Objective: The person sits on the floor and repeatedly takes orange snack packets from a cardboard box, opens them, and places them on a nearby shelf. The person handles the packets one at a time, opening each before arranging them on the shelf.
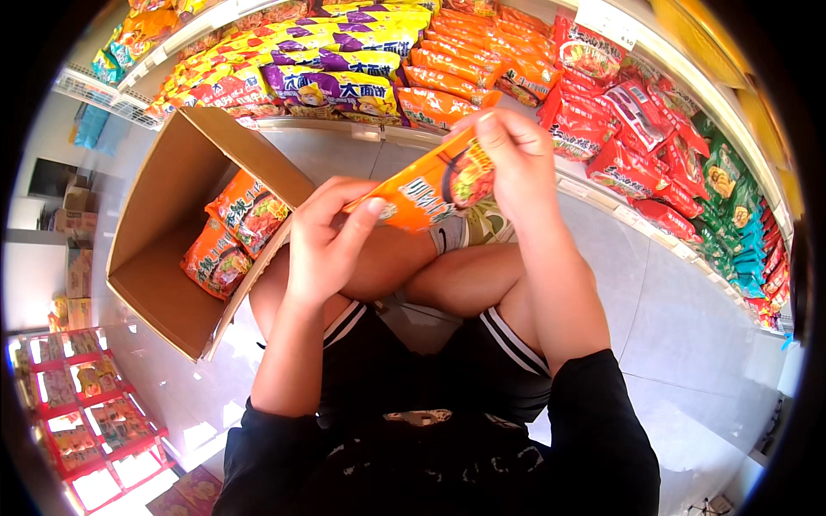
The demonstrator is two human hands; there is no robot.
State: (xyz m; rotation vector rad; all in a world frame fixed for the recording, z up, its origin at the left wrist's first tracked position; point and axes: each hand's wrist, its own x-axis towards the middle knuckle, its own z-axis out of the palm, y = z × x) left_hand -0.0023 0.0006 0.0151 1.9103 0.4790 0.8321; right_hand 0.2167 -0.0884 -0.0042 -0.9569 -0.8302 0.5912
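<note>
An orange packet of instant noodles is held up above my crossed legs, tilted with its right end higher. My left hand pinches its lower left end between thumb and fingers. At the upper right end, my right hand grips the packet, thumb on top. An open cardboard box leans at my left, its mouth facing up. Inside lie two orange noodle packets, one higher and one lower. The box's near side hides part of its inside.
Ahead, a low shelf bears rows of orange packets, yellow and purple packets, red packets and green packets. A price card stands above the red ones. A red display rack with goods stands at the lower left.
</note>
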